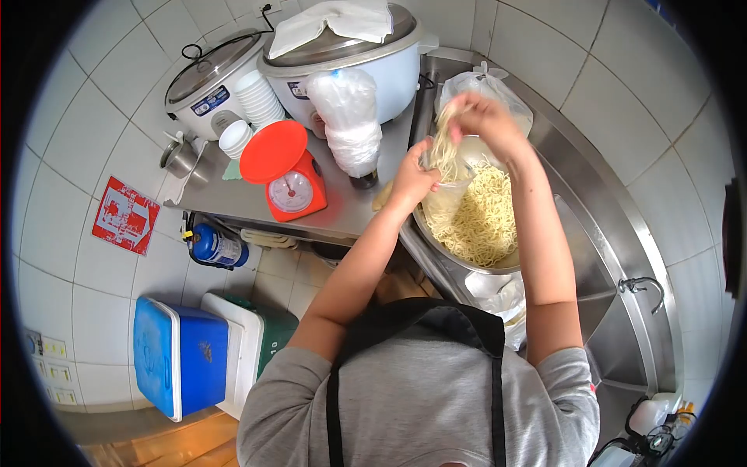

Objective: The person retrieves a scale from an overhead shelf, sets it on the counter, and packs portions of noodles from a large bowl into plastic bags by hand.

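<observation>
A large metal bowl (498, 270) holds a heap of pale yellow noodles (489, 218). Over its left side, my left hand (412, 180) is closed on the mouth of a clear plastic bag (445, 200). My right hand (489, 123), raised above the bag, pinches a hanging bunch of noodles (444, 148). The lower strands of that bunch reach the bag's opening. Behind my right hand sits another translucent plastic bag (498, 87), its contents unclear.
Left of the bowl, a red kitchen scale (297, 187) and a plastic-wrapped bundle (346, 117) stand on the steel counter. Two rice cookers (338, 66) and stacked white cups (258, 97) are behind. A sink with a faucet (642, 286) lies right; a blue cooler (191, 358) stands lower left.
</observation>
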The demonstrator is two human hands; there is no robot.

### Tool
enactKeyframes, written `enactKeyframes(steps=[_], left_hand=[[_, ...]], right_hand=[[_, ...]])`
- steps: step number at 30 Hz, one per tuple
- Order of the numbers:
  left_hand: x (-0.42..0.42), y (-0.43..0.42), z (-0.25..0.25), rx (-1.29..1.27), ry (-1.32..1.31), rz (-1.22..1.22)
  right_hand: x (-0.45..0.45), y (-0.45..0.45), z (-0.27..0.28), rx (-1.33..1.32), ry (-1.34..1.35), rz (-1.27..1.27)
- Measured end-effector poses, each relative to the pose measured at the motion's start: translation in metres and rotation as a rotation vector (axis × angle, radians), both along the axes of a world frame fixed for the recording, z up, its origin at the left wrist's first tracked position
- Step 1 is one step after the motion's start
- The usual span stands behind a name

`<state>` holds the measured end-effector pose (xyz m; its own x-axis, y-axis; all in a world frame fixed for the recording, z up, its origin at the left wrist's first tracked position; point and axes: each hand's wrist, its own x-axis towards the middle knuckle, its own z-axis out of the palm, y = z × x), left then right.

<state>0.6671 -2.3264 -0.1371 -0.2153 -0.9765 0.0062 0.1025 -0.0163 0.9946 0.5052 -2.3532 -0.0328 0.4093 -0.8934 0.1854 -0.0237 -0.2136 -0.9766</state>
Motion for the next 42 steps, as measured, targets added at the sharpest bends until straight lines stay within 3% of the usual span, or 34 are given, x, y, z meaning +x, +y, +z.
enactKeyframes(steps=[2, 4, 7, 10, 14, 17, 21, 28, 30, 36, 42], left_hand=[[0.0, 0.0, 0.002, -0.022, -0.016, 0.018], [0.003, -0.003, 0.001, -0.008, -0.066, -0.003], [0.008, -0.014, -0.004, 0.073, -0.153, -0.113], [0.01, -0.009, 0.006, 0.11, -0.12, -0.214], [0.009, 0.006, 0.061, 0.012, 0.144, -0.209], [0.016, 0.035, 0.113, -0.075, 0.236, -0.174], [0.053, 0.07, 0.171, -0.266, 0.135, -0.062], [0.144, 0.07, 0.212, -0.351, 0.101, 0.126], [0.166, 0.053, 0.207, -0.35, 0.048, 0.17], [0.227, -0.011, 0.167, -0.416, -0.043, 0.626], [0.253, -0.037, 0.131, -0.328, -0.137, 0.809]], right_hand=[[-0.006, 0.009, -0.022, -0.101, 0.521, 0.01], [-0.013, 0.013, -0.035, -0.132, 0.689, -0.09], [-0.032, 0.011, -0.066, -0.476, 1.033, -0.053], [-0.035, 0.021, -0.063, -0.352, 1.245, -0.079], [-0.052, 0.03, -0.044, -0.45, 0.577, -0.198], [-0.05, 0.052, -0.008, -0.283, 0.046, -0.285], [-0.081, 0.044, -0.022, -0.221, 0.078, -0.435], [-0.103, 0.052, -0.045, -0.071, -0.008, -0.474], [-0.106, 0.056, -0.049, -0.059, -0.006, -0.475], [-0.106, 0.066, -0.047, -0.042, 0.028, -0.419], [-0.092, 0.061, -0.045, -0.058, 0.049, -0.327]])
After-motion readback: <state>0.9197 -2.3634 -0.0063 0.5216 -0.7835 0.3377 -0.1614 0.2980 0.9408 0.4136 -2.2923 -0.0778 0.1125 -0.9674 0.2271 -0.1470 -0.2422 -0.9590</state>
